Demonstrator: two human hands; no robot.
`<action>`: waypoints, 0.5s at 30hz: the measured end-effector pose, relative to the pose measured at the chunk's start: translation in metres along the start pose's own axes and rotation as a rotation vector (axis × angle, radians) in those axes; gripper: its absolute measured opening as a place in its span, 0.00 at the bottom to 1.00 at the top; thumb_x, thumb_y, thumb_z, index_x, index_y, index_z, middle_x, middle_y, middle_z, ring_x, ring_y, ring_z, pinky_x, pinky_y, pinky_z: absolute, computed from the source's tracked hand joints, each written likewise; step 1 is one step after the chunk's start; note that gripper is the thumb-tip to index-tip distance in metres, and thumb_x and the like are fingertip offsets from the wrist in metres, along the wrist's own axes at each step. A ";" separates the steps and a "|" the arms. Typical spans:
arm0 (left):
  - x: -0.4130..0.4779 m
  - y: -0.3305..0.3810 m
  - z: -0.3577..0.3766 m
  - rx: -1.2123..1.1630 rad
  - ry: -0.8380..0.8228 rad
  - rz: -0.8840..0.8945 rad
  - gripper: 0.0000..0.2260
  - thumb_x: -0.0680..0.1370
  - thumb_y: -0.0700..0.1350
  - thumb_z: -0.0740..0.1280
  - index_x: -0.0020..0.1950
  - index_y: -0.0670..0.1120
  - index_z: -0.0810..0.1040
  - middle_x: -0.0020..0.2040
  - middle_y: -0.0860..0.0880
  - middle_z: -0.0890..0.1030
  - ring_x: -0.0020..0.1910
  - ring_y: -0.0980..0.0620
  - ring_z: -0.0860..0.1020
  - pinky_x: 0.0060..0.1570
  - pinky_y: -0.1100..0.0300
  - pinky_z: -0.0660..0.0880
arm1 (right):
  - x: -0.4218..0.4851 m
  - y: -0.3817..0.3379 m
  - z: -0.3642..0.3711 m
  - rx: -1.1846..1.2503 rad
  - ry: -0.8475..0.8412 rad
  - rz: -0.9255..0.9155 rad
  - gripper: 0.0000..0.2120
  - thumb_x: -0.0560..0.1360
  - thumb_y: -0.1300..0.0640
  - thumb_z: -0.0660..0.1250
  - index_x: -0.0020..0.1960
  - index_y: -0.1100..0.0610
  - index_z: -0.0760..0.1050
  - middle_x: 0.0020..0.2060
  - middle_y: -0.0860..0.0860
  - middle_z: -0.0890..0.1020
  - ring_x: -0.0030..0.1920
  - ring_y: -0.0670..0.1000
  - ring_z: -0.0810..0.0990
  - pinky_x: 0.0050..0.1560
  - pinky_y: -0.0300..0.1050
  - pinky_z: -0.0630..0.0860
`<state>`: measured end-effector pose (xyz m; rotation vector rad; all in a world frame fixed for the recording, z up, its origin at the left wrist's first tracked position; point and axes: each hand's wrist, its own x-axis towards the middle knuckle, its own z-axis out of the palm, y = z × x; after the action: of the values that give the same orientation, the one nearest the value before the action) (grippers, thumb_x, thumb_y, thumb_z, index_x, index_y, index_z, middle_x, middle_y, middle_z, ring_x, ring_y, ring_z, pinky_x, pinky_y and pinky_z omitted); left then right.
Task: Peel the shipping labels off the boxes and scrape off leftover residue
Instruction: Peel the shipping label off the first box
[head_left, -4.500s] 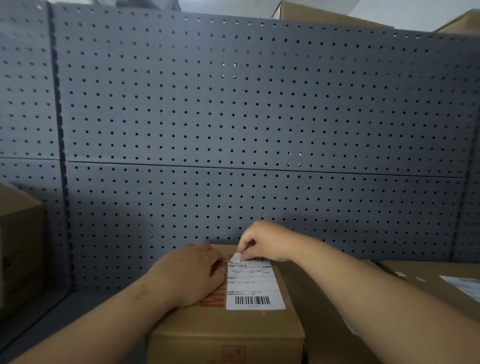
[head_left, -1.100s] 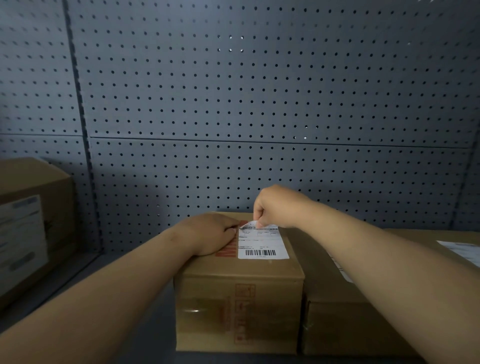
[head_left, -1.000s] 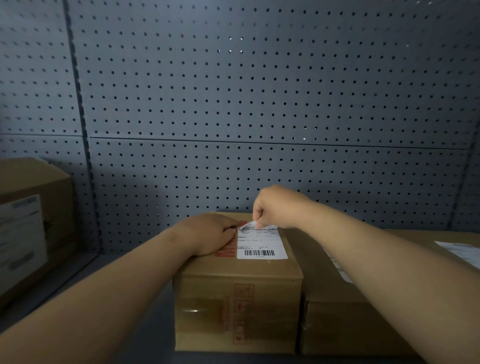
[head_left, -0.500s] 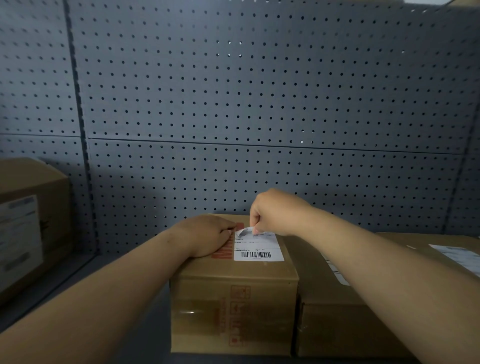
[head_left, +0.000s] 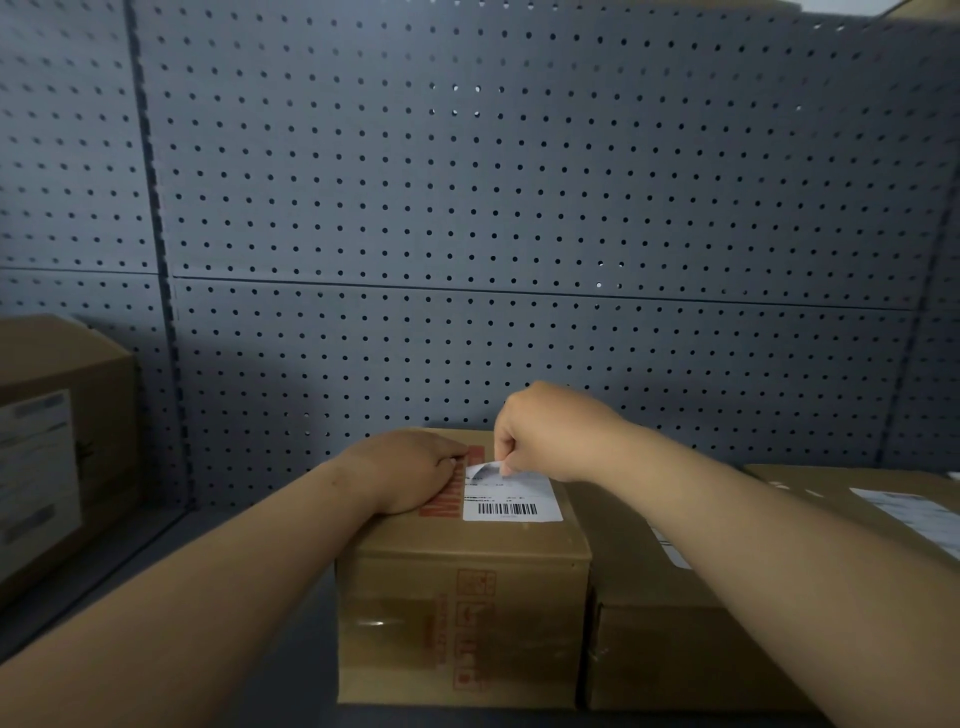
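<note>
Pinching the lifted far-left corner of the white rectangular paper shipping label (head_left: 514, 500) in my right hand (head_left: 545, 431), I see it stretch nearward atop the brown cardboard box (head_left: 462, 597) my left hand (head_left: 410, 467) presses.

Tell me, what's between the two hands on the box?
In the head view, red print on the box and the peeled-up corner of the label lie between the left hand and right hand.
</note>
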<state>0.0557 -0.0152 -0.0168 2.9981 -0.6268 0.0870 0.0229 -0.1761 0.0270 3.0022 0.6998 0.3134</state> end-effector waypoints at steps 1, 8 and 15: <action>0.000 0.000 0.000 -0.001 0.000 -0.002 0.20 0.83 0.50 0.48 0.76 0.55 0.60 0.76 0.52 0.63 0.74 0.52 0.62 0.70 0.58 0.58 | -0.001 0.000 0.000 -0.001 0.001 -0.003 0.03 0.73 0.57 0.69 0.43 0.54 0.82 0.43 0.49 0.84 0.40 0.48 0.76 0.30 0.35 0.63; 0.003 -0.002 0.001 0.011 0.005 -0.003 0.20 0.83 0.51 0.48 0.76 0.56 0.61 0.76 0.52 0.63 0.74 0.51 0.63 0.70 0.57 0.58 | -0.007 -0.002 -0.006 0.018 -0.004 -0.009 0.03 0.73 0.57 0.70 0.44 0.54 0.82 0.40 0.47 0.82 0.40 0.48 0.76 0.30 0.36 0.63; 0.004 -0.004 0.002 0.007 0.004 0.000 0.20 0.83 0.50 0.48 0.76 0.56 0.60 0.76 0.51 0.63 0.74 0.51 0.62 0.71 0.57 0.58 | -0.013 -0.008 -0.011 -0.005 -0.004 -0.027 0.03 0.72 0.56 0.70 0.45 0.54 0.82 0.41 0.48 0.83 0.40 0.47 0.76 0.30 0.36 0.64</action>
<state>0.0607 -0.0136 -0.0191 3.0037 -0.6281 0.0956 0.0055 -0.1747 0.0341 2.9848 0.7368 0.3077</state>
